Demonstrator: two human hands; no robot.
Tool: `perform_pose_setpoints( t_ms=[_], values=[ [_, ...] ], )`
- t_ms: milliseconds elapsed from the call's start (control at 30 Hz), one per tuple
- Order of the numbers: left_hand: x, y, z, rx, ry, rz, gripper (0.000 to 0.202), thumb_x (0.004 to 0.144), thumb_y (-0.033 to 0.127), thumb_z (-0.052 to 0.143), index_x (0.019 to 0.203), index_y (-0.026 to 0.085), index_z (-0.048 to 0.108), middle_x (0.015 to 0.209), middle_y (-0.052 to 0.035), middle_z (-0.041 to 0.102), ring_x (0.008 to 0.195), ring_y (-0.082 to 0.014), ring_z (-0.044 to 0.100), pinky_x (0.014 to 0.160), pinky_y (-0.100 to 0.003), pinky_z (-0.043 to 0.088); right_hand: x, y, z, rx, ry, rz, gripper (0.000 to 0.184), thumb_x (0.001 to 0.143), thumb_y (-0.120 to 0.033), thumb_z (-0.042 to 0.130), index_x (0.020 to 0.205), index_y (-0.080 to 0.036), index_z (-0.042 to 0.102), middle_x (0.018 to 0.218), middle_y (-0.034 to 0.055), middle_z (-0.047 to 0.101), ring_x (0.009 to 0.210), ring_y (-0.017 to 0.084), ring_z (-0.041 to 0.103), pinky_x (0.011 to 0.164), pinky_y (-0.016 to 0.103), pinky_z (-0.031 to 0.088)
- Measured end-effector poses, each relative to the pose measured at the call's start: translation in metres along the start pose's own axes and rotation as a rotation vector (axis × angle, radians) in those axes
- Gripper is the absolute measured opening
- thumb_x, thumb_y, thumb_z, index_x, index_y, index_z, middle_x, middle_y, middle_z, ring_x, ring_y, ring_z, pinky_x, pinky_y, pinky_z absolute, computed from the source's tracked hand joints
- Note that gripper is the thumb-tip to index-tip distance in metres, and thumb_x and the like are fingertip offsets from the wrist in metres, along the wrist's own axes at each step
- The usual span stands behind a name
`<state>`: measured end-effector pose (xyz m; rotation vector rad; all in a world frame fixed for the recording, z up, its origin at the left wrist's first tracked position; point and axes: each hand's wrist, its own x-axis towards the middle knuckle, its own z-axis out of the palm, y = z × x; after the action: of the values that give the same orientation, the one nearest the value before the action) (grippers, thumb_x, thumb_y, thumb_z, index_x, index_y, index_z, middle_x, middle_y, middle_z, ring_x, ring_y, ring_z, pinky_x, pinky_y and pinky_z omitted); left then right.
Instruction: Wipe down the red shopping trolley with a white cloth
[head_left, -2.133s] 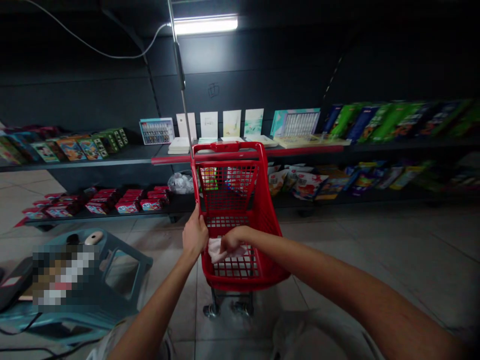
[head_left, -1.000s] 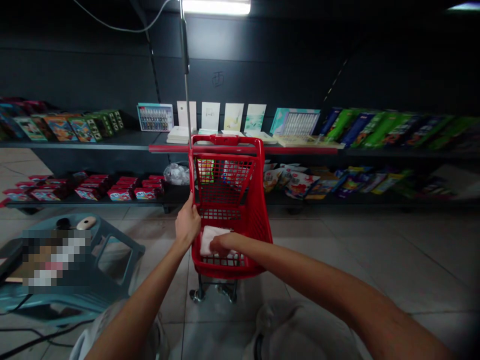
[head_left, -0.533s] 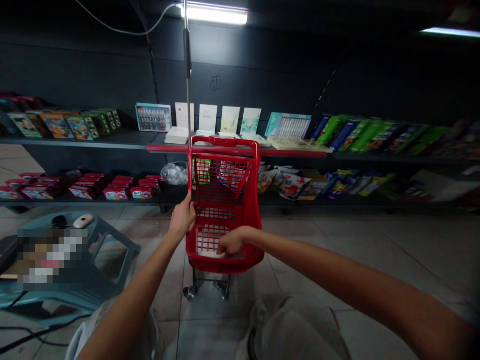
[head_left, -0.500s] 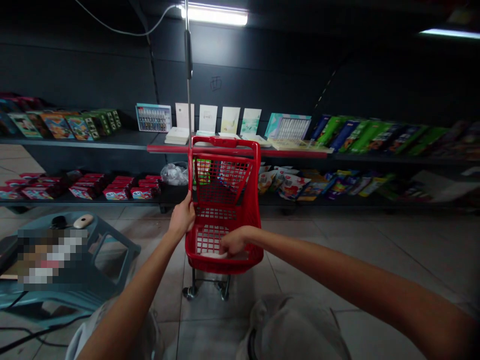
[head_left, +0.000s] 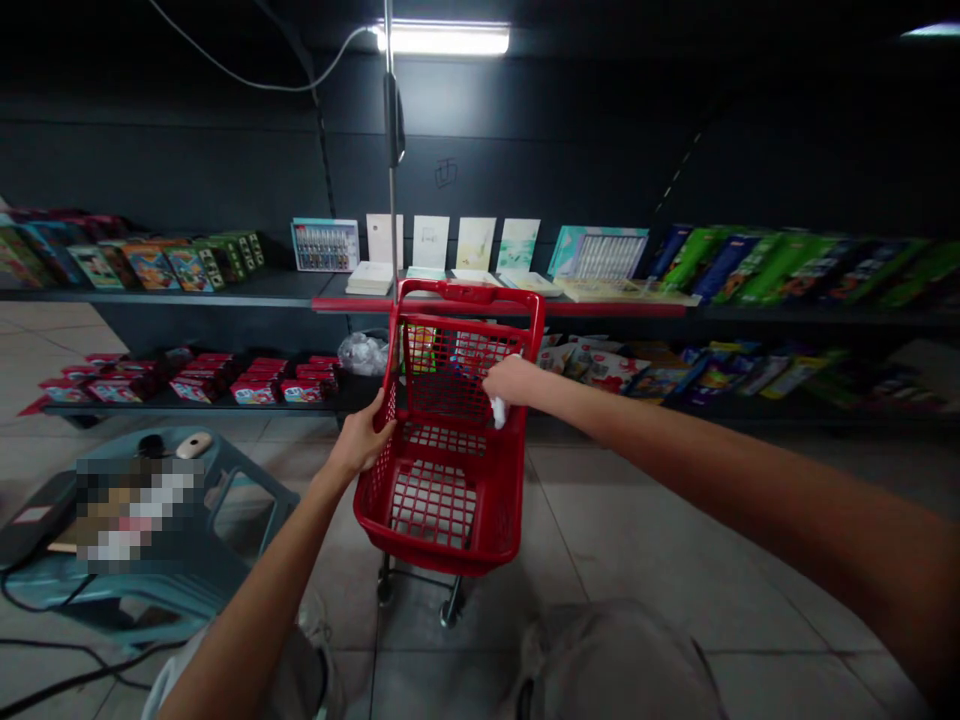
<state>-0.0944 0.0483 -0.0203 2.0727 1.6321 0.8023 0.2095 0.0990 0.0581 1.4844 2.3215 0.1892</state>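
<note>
Mid-frame, your right hand grips the white cloth by the red cart, your left hand holds the cart's side, and wiping looks partly done, but I can't tell what's left.

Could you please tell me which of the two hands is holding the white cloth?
The right hand does: the white cloth shows just below it. The left hand instead touches the left side of the red cart, no cloth showing.
</note>
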Motion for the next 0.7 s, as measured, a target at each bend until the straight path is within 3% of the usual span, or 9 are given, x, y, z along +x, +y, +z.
perform_pose_setpoints(
  t_ms=[67, 133, 233, 333, 433, 500, 533, 633, 700],
  values=[
    [0.000, -0.003, -0.009, 0.034, -0.003, 0.002, 0.068, 0.097, 0.038, 0.063, 0.160, 0.020, 0.043, 0.136, -0.0080, 0.073, 0.124, -0.0250, 0.070, 0.105, -0.030, 0.052, -0.001, 0.023, -0.003, 0.026, -0.046, 0.029, 0.018, 0.086, -0.017, 0.068, 0.098, -0.017, 0.081, 0.107, 0.0166, 0.079, 0.112, 0.032, 0.071, 0.096, 0.040, 0.050],
    [-0.002, -0.003, -0.019, 0.126, 0.025, -0.027, 0.062, 0.098, 0.043, 0.062, 0.156, 0.025, 0.050, 0.137, -0.0084, 0.072, 0.126, -0.0277, 0.069, 0.107, -0.034, 0.052, -0.005, 0.030, 0.002, 0.077, -0.044, 0.017, 0.023, 0.087, -0.020, 0.064, 0.102, -0.020, 0.082, 0.109, 0.0139, 0.079, 0.111, 0.031, 0.072, 0.094, 0.039, 0.051],
    [-0.015, 0.009, -0.029, 0.220, 0.189, -0.040, 0.046, 0.103, 0.040, 0.052, 0.147, 0.028, 0.060, 0.145, -0.0087, 0.066, 0.132, -0.0275, 0.064, 0.112, -0.038, 0.049, -0.012, 0.014, 0.011, 0.074, 0.024, 0.006, 0.029, 0.091, -0.027, 0.058, 0.103, -0.019, 0.082, 0.110, 0.0167, 0.079, 0.111, 0.034, 0.072, 0.092, 0.041, 0.052],
    [-0.047, 0.037, -0.022, 0.130, 0.301, 0.051, 0.041, 0.107, 0.034, 0.039, 0.138, 0.024, 0.065, 0.143, -0.0070, 0.068, 0.131, -0.0207, 0.063, 0.114, -0.033, 0.046, -0.012, -0.009, 0.012, 0.046, 0.002, 0.041, 0.031, 0.090, -0.030, 0.058, 0.103, -0.017, 0.082, 0.112, 0.0208, 0.078, 0.112, 0.036, 0.072, 0.094, 0.043, 0.053],
    [-0.091, 0.074, 0.007, 0.059, 0.109, 0.170, 0.041, 0.107, 0.039, 0.039, 0.134, 0.026, 0.067, 0.133, -0.0073, 0.073, 0.122, -0.0203, 0.068, 0.108, -0.032, 0.050, -0.006, -0.024, 0.005, 0.056, -0.053, 0.083, 0.032, 0.087, -0.028, 0.062, 0.107, -0.014, 0.082, 0.115, 0.0239, 0.077, 0.115, 0.037, 0.072, 0.095, 0.045, 0.053],
    [-0.116, 0.095, 0.028, 0.138, -0.095, 0.163, 0.044, 0.105, 0.048, 0.042, 0.127, 0.023, 0.071, 0.122, -0.0127, 0.077, 0.107, -0.0267, 0.074, 0.097, -0.039, 0.056, -0.001, -0.034, 0.002, 0.041, -0.099, 0.083, 0.035, 0.084, -0.027, 0.065, 0.110, -0.011, 0.081, 0.116, 0.0259, 0.076, 0.114, 0.038, 0.072, 0.093, 0.045, 0.055],
    [-0.124, 0.102, 0.036, 0.202, -0.179, 0.134, 0.050, 0.104, 0.052, 0.041, 0.116, 0.019, 0.076, 0.108, -0.0164, 0.079, 0.097, -0.0294, 0.076, 0.090, -0.042, 0.057, 0.002, -0.041, 0.001, 0.037, -0.134, 0.065, 0.037, 0.082, -0.027, 0.067, 0.111, -0.009, 0.081, 0.115, 0.0264, 0.076, 0.112, 0.038, 0.073, 0.091, 0.045, 0.055],
    [-0.134, 0.110, 0.047, 0.328, -0.308, 0.144, 0.062, 0.104, 0.055, 0.034, 0.092, 0.015, 0.080, 0.087, -0.0182, 0.078, 0.084, -0.0308, 0.076, 0.083, -0.043, 0.057, 0.009, -0.075, 0.008, 0.043, -0.324, -0.092, 0.040, 0.074, -0.030, 0.074, 0.105, -0.006, 0.082, 0.107, 0.0246, 0.078, 0.102, 0.036, 0.075, 0.084, 0.040, 0.057],
    [-0.132, 0.105, 0.045, 0.347, -0.323, 0.234, 0.055, 0.103, 0.050, 0.038, 0.093, 0.015, 0.079, 0.087, -0.0166, 0.078, 0.084, -0.0295, 0.076, 0.081, -0.042, 0.057, 0.011, -0.107, 0.019, 0.077, -0.469, -0.227, 0.033, 0.071, -0.029, 0.076, 0.093, -0.005, 0.082, 0.094, 0.0205, 0.079, 0.092, 0.034, 0.075, 0.078, 0.037, 0.056]
  ],
)
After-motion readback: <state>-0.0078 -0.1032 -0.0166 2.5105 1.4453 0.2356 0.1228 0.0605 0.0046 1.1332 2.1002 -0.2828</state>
